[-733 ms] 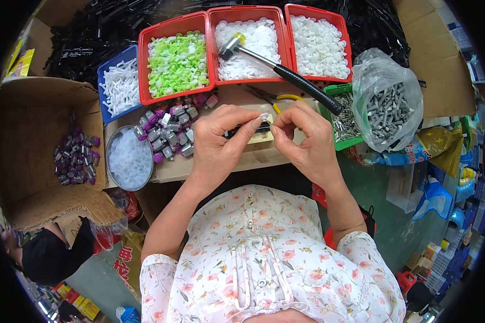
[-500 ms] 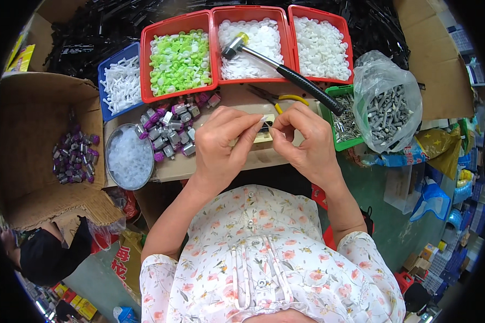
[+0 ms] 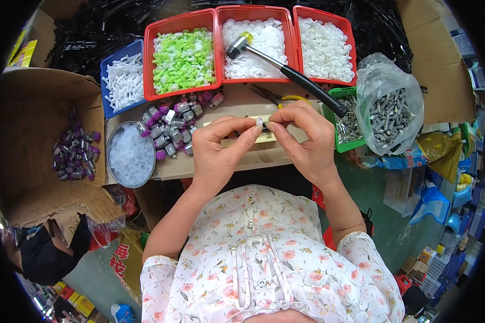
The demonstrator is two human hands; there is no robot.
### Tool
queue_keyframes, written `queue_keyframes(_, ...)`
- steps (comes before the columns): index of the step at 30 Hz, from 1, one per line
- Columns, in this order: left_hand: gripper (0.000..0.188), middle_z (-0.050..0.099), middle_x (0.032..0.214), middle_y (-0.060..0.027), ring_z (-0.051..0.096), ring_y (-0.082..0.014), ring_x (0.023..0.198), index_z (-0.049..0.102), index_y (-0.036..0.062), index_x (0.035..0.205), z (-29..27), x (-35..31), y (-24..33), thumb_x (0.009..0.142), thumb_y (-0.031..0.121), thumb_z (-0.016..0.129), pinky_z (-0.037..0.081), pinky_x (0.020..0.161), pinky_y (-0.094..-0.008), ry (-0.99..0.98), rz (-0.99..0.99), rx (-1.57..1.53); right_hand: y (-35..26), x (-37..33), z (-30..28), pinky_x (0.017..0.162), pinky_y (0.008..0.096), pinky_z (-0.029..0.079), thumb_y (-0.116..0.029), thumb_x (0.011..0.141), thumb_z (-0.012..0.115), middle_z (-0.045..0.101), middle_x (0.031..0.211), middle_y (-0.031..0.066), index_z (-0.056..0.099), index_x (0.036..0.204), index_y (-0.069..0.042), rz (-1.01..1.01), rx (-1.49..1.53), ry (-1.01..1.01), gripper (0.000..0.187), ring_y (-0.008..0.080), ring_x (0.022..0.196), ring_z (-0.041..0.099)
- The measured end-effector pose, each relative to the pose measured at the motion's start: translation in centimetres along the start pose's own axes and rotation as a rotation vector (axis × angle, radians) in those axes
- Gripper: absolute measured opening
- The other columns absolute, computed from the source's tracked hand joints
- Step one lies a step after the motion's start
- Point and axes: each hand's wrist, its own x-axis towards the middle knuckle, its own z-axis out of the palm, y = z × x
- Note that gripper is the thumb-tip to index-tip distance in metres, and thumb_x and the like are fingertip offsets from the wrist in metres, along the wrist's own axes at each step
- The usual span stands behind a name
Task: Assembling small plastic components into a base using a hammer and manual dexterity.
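My left hand [image 3: 221, 151] pinches a small white plastic piece [image 3: 259, 122] between thumb and fingertips. Close beside it, my right hand [image 3: 307, 141] has thumb and forefinger pressed together; whatever they grip is too small to make out. Both hands are above a cream-coloured block [image 3: 267, 137] at the table's near edge, partly covered by the fingers. Just beyond the right hand lie pliers with yellow handles [image 3: 277, 98]. To the left of my left hand sits a pile of small metal-and-purple parts [image 3: 170, 129].
Red trays hold green-and-white caps [image 3: 183, 62], white discs [image 3: 258, 46] and more white pieces [image 3: 326, 51]. A hammer [image 3: 302, 81] rests across them. Left are a blue tray [image 3: 106, 105], a round bowl [image 3: 131, 156] and a cardboard box [image 3: 24, 140]; right, a green tray [image 3: 353, 145] and plastic bag [image 3: 415, 118].
My left fingertips have turned so the white piece stands more upright and shows more. The right fingertips have moved slightly left, closer to it.
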Motion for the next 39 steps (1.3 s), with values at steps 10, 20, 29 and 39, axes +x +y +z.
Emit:
queue_keyframes(10,0.018,0.073,0.084,-0.0074,0.067,-0.0111,0.074,0.072,-0.0033,0.103,-0.1,-0.5,0.4,0.091,0.01,0.072,0.049,0.066,-0.0217,0.013,-0.505,-0.546,0.7,-0.8,1.8,0.073,0.0312,0.056,0.009,0.079,0.074,0.071,0.093,0.0136,0.068,0.096,0.003,-0.098,0.035,0.093,0.019,0.0232,0.084,0.071)
queue_keyframes(20,0.018,0.072,0.084,-0.0071,0.066,-0.011,0.075,0.072,-0.0032,0.105,-0.7,-1.3,0.4,0.092,0.01,0.071,0.049,0.066,-0.0222,0.027,-0.537,-0.557,0.8,-0.7,2.1,0.071,0.0319,0.057,0.009,0.078,0.072,0.071,0.093,0.0148,0.068,0.096,0.002,-0.248,-0.037,0.02,0.02,0.0271,0.082,0.071)
queue_keyframes(29,0.03,0.069,0.093,-0.0062,0.065,-0.0124,0.079,0.075,0.0016,0.107,-1.7,-1.4,0.7,0.078,0.005,0.082,0.051,0.067,-0.025,0.046,0.019,0.123,0.6,-1.1,2.6,0.069,0.0327,0.055,0.009,0.079,0.071,0.069,0.089,0.0139,0.066,0.093,0.002,-0.171,0.077,-0.047,0.016,0.0266,0.08,0.069)
queue_keyframes(39,0.03,0.071,0.092,-0.0077,0.065,-0.0144,0.081,0.075,0.0025,0.108,-1.8,-1.5,-0.4,0.078,0.003,0.081,0.051,0.068,-0.0265,-0.029,0.141,0.201,0.8,-1.4,2.4,0.072,0.0328,0.055,0.009,0.08,0.069,0.069,0.089,0.0128,0.066,0.094,0.003,-0.103,0.165,-0.117,0.016,0.0258,0.082,0.069)
